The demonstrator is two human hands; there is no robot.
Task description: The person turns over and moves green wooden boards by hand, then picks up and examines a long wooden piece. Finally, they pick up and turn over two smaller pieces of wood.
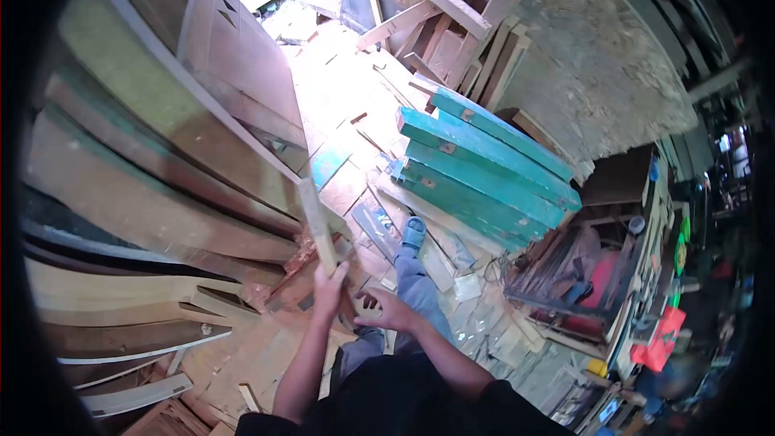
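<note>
My left hand (329, 287) is closed around the lower end of a narrow wooden board (317, 222), which points up and away from me. Just to the right, my right hand (386, 309) is held in front of my lap with its fingers apart and curved, and I see nothing in it. Below the hands are my legs in grey-blue trousers (426, 307). One foot in a blue sandal (413, 232) is set forward on the floor.
Large wooden panels (153, 169) lean along the left side. Teal-painted beams (484, 173) are stacked ahead to the right, before a chipboard sheet (593, 56). Wood scraps litter the floor (347, 161). A cluttered wooden frame (565, 291) stands at right, near an orange-red cloth (658, 341).
</note>
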